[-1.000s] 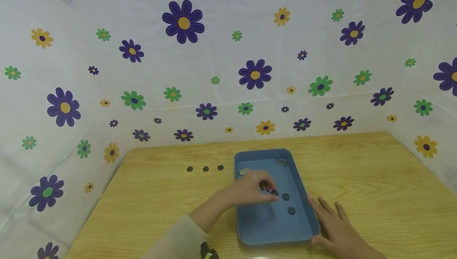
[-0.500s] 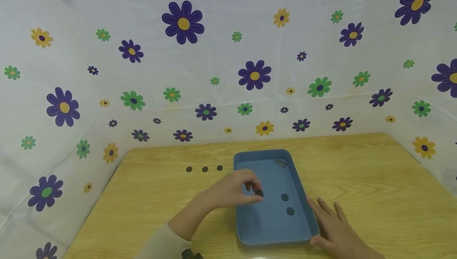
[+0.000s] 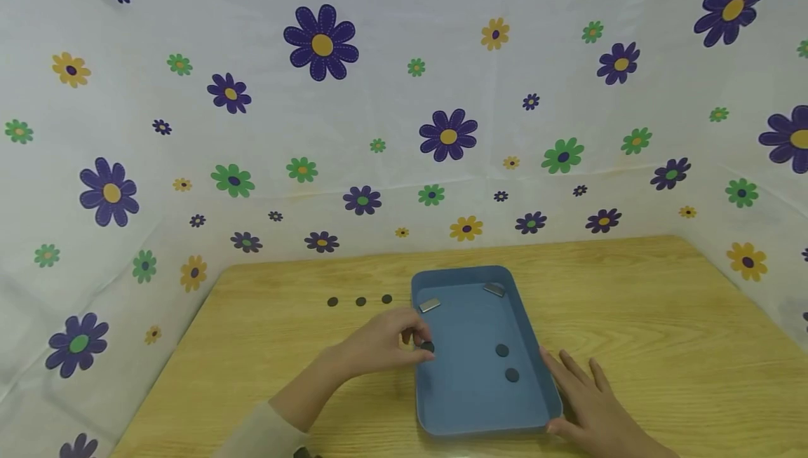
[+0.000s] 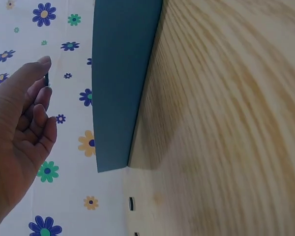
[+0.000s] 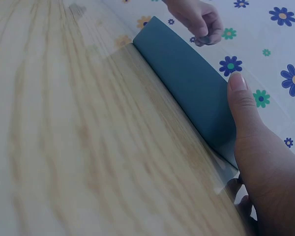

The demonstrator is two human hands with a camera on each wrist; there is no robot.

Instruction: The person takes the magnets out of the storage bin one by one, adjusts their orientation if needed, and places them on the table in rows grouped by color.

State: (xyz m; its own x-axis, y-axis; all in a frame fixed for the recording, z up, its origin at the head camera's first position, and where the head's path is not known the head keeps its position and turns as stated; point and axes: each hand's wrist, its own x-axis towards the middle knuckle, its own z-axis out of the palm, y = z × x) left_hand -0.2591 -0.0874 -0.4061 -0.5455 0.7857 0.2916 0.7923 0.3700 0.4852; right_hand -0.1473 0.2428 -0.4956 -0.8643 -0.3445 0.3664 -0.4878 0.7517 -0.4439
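Observation:
Between thumb and fingers, my left hand (image 3: 385, 342) pinches a small dark round disc (image 3: 427, 348) above the left rim of a blue tray (image 3: 476, 402). In the left wrist view the disc (image 4: 46, 78) shows edge-on at the fingertips. Two more dark discs, a rear one (image 3: 501, 351) and a front one (image 3: 512, 374), lie on the tray floor. My right hand (image 3: 593, 402) rests with straight fingers against the tray's right side, its thumb at the near corner. The right wrist view shows that thumb (image 5: 243, 103) along the tray wall (image 5: 187, 83).
Three dark discs lie in a row on the wooden table left of the tray, the middle one (image 3: 360, 301) among them. Two small metallic rectangular pieces, a left one (image 3: 430, 304) and a right one (image 3: 494, 290), sit in the tray's far corners. A flowered cloth (image 3: 379, 93) hangs behind.
My left hand has lifted one disc from the tray floor and carried it left to the tray's left rim. The left metallic piece is uncovered again. My right hand stays put.

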